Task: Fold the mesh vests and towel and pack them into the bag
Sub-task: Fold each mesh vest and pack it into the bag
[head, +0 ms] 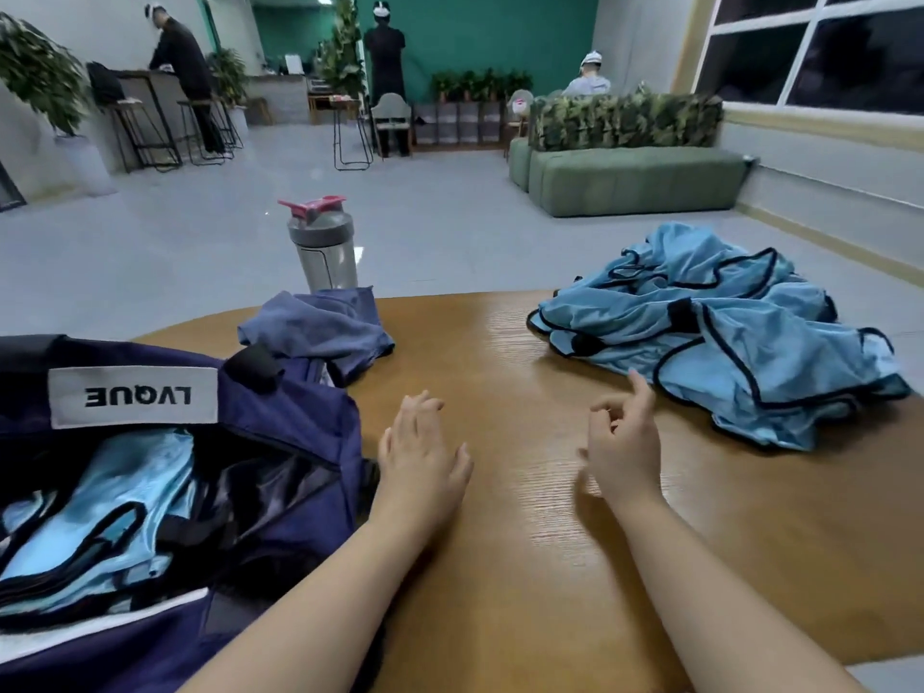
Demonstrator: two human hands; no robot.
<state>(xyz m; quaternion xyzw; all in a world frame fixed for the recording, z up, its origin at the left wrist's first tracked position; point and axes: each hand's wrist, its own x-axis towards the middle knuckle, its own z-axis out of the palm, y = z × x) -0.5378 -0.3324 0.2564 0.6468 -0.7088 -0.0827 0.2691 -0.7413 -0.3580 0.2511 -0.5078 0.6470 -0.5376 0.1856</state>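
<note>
A navy bag (280, 497) lies open at the left of the wooden table (525, 567), with folded light-blue mesh vests (115, 512) inside it. A crumpled pile of light-blue mesh vests (725, 337) with dark trim sits at the right. A blue-grey towel (325, 327) lies bunched behind the bag. My left hand (422, 457) hovers flat beside the bag's edge, fingers straight and holding nothing. My right hand (622, 437) is over the bare table just short of the vest pile, fingers loosely curled and holding nothing.
A grey shaker bottle (325, 247) with a pink lid stands at the table's far edge behind the towel. Beyond the table are an open floor, a green sofa (630, 177), stools and three people at the back of the room.
</note>
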